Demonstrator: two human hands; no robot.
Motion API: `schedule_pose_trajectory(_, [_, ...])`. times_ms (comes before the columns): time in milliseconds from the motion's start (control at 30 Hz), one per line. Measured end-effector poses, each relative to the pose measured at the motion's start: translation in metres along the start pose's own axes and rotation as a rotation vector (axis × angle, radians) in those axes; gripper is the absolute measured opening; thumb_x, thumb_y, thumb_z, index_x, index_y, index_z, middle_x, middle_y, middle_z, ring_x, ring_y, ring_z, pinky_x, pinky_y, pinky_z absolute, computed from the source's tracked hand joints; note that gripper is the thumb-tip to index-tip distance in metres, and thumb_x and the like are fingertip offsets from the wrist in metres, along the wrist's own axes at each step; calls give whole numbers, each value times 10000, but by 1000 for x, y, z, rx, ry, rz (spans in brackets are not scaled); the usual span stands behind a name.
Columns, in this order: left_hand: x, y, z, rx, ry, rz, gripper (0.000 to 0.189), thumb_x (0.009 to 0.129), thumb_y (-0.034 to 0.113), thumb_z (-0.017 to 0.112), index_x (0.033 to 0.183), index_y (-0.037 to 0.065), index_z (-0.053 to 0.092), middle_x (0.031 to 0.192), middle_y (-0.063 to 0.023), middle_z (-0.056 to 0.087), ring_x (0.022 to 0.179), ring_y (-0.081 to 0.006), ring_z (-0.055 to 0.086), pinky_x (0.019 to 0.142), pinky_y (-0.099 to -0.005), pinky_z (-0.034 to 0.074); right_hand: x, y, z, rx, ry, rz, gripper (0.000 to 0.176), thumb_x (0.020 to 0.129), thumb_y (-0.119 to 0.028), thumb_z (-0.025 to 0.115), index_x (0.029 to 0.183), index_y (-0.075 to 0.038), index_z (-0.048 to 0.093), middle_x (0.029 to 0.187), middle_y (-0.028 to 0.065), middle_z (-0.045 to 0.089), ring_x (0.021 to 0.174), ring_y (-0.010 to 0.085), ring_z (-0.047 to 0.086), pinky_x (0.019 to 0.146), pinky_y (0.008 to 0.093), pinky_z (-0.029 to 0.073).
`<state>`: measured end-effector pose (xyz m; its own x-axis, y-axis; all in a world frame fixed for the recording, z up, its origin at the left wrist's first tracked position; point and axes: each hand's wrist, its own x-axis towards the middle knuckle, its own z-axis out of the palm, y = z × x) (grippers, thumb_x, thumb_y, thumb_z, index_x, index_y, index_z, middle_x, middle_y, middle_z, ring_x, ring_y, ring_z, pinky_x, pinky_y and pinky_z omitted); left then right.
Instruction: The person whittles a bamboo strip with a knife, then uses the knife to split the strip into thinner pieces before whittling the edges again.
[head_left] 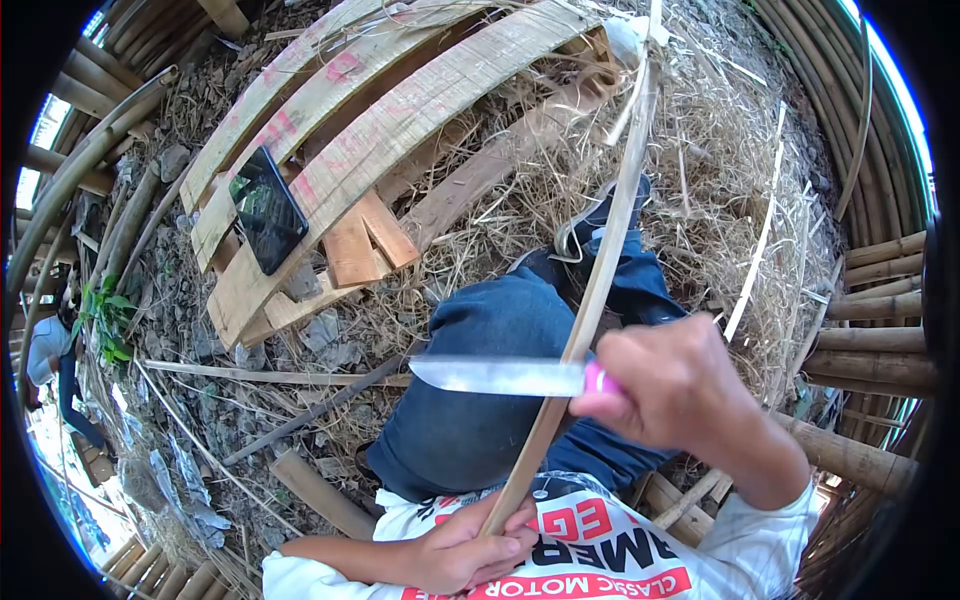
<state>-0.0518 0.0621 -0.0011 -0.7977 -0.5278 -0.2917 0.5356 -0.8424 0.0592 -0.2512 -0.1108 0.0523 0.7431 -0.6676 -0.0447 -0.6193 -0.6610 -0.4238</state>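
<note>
A long bamboo strip (607, 250) runs from my lap up past my knees toward the top of the view. Near my belly, my left hand (470, 548) is wrapped around its lower end. My right hand (672, 382) grips a knife (490, 377) by its pink handle. The blade lies across the strip just above my thigh, pointing left, with its handle end overlapping the strip. My fingers cover most of the handle.
A wooden pallet (420, 115) lies ahead to the left, with a dark phone or tablet (270, 212) on it. Dry shavings (720, 190) cover the ground. Bamboo poles (870, 355) line the right side. Another person (50, 350) is at the far left.
</note>
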Motion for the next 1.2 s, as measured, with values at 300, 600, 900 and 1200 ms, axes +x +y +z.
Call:
schedule_pose_trajectory(300, [-3,2,2,-31,2,-47,153,963,123,437,937,110,286,669,17,348,473,-31,328,408,-164,266,7,24,5,-61,151,46,433,899,-422,603,637,-97,486,463,47,480,369,231,506,375,356,404])
schedule_pose_trajectory(600, [-8,10,13,-37,157,-56,281,864,93,595,922,133,323,671,-2,400,522,-78,378,426,-216,313,8,16,12,-74,140,12,461,890,-461,598,624,-108,468,471,37,466,363,205,493,374,334,393])
schedule_pose_trajectory(900, [-12,10,12,8,210,-84,280,870,106,594,926,128,320,641,16,365,473,-63,343,409,-220,278,3,14,8,-117,132,-13,434,917,-430,577,645,-105,485,470,25,489,369,187,505,358,319,391])
schedule_pose_trajectory(1200, [-8,5,-4,-36,19,-51,151,971,133,431,932,106,287,659,17,348,473,-40,338,406,-167,264,10,28,11,-74,187,-19,457,911,-452,577,620,-112,492,461,27,478,359,181,488,368,315,391])
